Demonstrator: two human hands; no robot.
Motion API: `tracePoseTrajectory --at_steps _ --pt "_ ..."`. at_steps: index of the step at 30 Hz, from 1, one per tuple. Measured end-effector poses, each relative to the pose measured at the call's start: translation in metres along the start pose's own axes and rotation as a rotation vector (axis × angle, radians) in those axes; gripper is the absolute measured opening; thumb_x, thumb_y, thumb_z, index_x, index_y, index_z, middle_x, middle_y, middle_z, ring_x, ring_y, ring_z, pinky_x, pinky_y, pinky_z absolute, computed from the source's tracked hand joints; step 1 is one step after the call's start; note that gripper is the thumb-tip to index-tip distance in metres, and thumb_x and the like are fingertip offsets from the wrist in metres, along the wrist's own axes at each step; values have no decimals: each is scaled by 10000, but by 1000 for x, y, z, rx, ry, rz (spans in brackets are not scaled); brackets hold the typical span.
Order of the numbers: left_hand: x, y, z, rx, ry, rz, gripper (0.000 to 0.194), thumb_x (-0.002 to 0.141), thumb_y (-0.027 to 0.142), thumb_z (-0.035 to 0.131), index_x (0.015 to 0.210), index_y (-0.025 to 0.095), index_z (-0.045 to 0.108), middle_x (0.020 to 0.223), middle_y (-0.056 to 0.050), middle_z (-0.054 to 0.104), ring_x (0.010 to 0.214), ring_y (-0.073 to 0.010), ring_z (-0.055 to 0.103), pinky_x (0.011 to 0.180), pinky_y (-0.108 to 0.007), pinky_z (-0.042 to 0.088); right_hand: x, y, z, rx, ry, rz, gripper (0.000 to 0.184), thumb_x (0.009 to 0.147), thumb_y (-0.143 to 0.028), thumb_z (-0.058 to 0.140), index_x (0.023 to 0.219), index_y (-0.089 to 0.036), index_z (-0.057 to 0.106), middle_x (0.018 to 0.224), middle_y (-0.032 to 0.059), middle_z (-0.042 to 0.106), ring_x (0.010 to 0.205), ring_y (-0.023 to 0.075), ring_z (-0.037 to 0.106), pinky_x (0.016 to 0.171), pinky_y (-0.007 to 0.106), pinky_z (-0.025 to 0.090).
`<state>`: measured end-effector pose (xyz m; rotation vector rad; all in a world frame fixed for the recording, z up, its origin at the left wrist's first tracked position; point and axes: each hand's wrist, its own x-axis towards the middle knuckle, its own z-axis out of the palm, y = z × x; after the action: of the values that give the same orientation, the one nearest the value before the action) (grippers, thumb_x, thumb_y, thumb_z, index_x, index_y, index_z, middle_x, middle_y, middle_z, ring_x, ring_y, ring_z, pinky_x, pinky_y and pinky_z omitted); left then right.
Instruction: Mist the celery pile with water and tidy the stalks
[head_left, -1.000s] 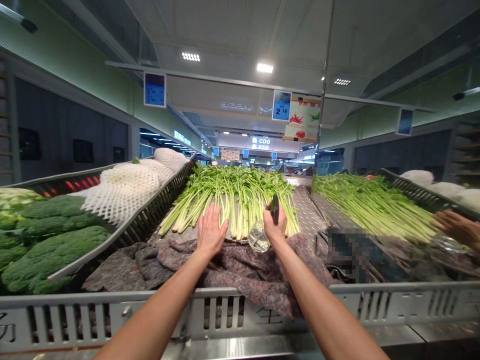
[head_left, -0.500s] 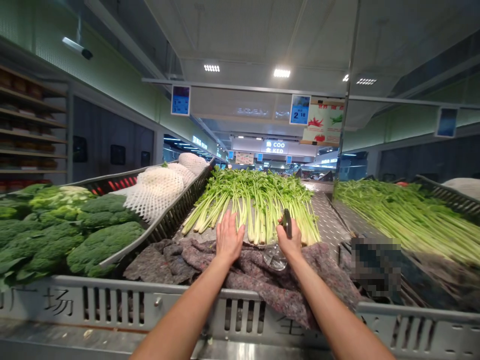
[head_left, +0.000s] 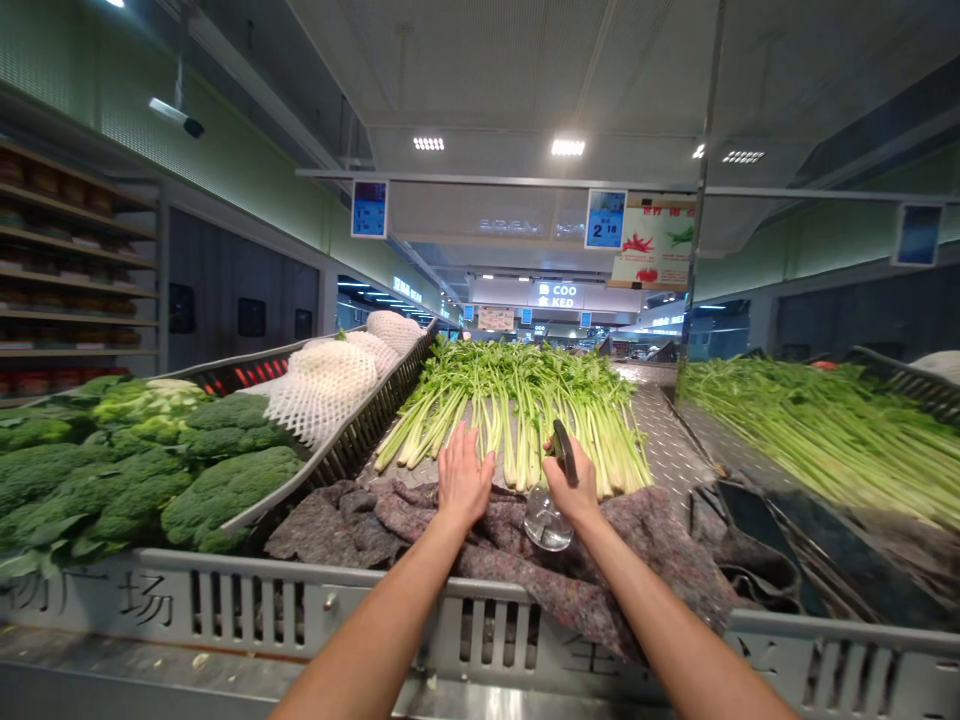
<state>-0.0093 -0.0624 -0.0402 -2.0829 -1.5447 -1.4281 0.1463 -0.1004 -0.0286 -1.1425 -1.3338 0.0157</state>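
Observation:
A clear spray bottle (head_left: 547,525) with a black trigger head is gripped in my right hand (head_left: 580,490); its body hangs tilted over the near ends of the celery. My left hand (head_left: 463,478) is open, fingers stretched forward and a little apart, palm down by the pale stalk ends. Bunches of celery (head_left: 525,385) lie side by side in front of both hands, leaves pointing away. Beneath my wrists a crumpled grey-purple felt blanket (head_left: 330,525) drapes over the crate edge. Whether my left palm touches celery or blanket, I cannot tell.
Broccoli (head_left: 232,490) fills the left side, beside a black crate (head_left: 367,415) holding vegetables in white foam nets (head_left: 326,385). A grey slotted crate rim (head_left: 375,590) runs along the front. On the right, a mirror (head_left: 817,400) reflects the celery. Price tags (head_left: 604,220) hang above.
The whole view has swung slightly left. My right hand and the spray bottle have shifted a little left, and the bottle's head leans differently. My left hand stays open near the stalk ends.

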Motion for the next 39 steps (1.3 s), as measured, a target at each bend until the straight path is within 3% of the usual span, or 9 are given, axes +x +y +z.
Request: tracePoseTrajectory --at_steps 6,10,15,19,25,33,39 --pt "6 -25 -12 73 42 77 467 810 331 355 1234 138 373 1377 -124 285 1271 -243 243 1029 -469 202 3 6 -4 -5 48 70 266 621 -303 454 832 -168 545 657 2 571 571 150 515 574 261 390" --pt "4 -38 -17 92 42 -4 456 812 321 352 1217 116 392 1362 -145 306 1260 -256 265 1017 -482 213 9 -4 2 34 38 67 233 622 -306 460 789 -172 553 672 10 584 591 153 524 569 255 389" --pt "1 -36 -15 70 46 -14 465 811 322 354 1225 111 382 1356 -150 317 1255 -255 274 1012 -474 233 9 -22 27 86 36 8 192 632 -288 453 761 -178 543 680 13 588 616 155 530 595 258 392" --pt "1 -37 -16 51 40 -40 465 816 323 339 1226 108 382 1360 -145 310 1258 -253 267 1015 -465 228 0 -23 43 137 40 -14 218 639 -292 450 798 -168 535 665 7 564 605 147 517 595 254 395" --pt "1 -39 -16 22 39 -100 472 820 333 318 1231 109 374 1369 -142 293 1265 -246 256 1020 -457 218 -3 -19 41 151 3 -15 224 644 -283 457 820 -167 532 648 -8 541 567 132 492 572 249 389" --pt "-1 -37 -17 39 55 -87 471 821 333 321 1228 104 378 1368 -145 294 1262 -246 261 1016 -454 225 -12 -32 49 197 -216 -122 147 621 -214 453 739 -176 532 659 -6 560 586 124 509 579 232 397" --pt "-2 -39 -16 29 62 -96 470 823 338 315 1230 110 376 1371 -138 291 1265 -243 254 1018 -454 220 -12 -27 46 205 -175 -116 229 619 -228 456 824 -168 536 662 -15 543 548 112 478 564 230 394"
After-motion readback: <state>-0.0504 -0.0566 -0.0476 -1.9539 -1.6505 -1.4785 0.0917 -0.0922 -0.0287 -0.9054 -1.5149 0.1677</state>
